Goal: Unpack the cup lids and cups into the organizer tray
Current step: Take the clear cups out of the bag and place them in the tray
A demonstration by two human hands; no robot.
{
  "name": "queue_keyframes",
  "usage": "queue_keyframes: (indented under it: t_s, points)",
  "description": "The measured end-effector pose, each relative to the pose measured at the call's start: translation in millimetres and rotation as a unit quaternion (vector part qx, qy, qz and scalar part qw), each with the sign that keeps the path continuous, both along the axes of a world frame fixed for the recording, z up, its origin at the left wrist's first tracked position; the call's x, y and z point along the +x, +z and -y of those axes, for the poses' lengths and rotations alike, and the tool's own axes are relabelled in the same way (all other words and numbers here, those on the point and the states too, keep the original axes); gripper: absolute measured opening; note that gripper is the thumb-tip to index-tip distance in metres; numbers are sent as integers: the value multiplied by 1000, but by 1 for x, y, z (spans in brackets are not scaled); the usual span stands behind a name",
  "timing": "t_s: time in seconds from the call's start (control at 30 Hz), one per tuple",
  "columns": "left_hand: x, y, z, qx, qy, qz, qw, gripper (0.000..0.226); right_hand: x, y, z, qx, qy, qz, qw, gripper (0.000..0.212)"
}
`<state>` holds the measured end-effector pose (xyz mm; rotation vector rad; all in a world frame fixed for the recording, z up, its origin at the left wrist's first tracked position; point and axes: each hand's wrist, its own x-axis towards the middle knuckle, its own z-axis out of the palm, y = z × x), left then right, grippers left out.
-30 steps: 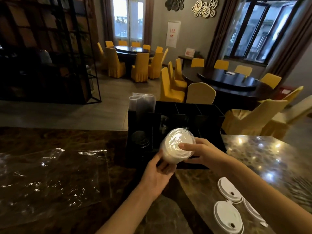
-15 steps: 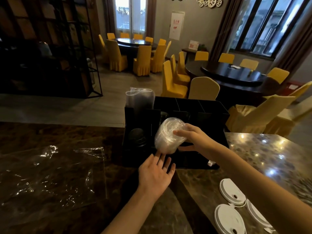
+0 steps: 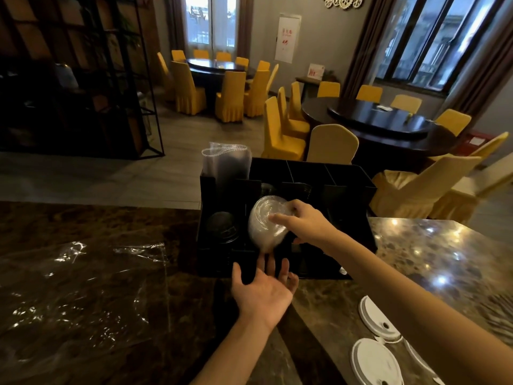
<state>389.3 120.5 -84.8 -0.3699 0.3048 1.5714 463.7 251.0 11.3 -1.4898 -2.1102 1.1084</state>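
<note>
A black organizer tray with several compartments stands on the dark marble counter. My right hand grips a stack of clear dome lids, tilted on its side in a middle front compartment. Just below the stack, my left hand hovers palm up with straight fingers, holding nothing. A stack of dark lids sits in the front left compartment. A bag of clear cups stands upright in the back left compartment.
Several flat white lids lie on the counter at the lower right. Empty clear plastic wrapping is spread over the counter at the left. Yellow chairs and dark round tables fill the room beyond the counter.
My left hand has let go of the clear lid stack and dropped below it, opening. My right hand has carried the stack forward into the tray and tipped it onto its side.
</note>
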Motion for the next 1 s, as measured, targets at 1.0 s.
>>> queue_keyframes:
  t_s: [1.0]
  points:
    - [-19,0,1,-49,12,48,998,64,-4,-57,24,393,126,158,897,45]
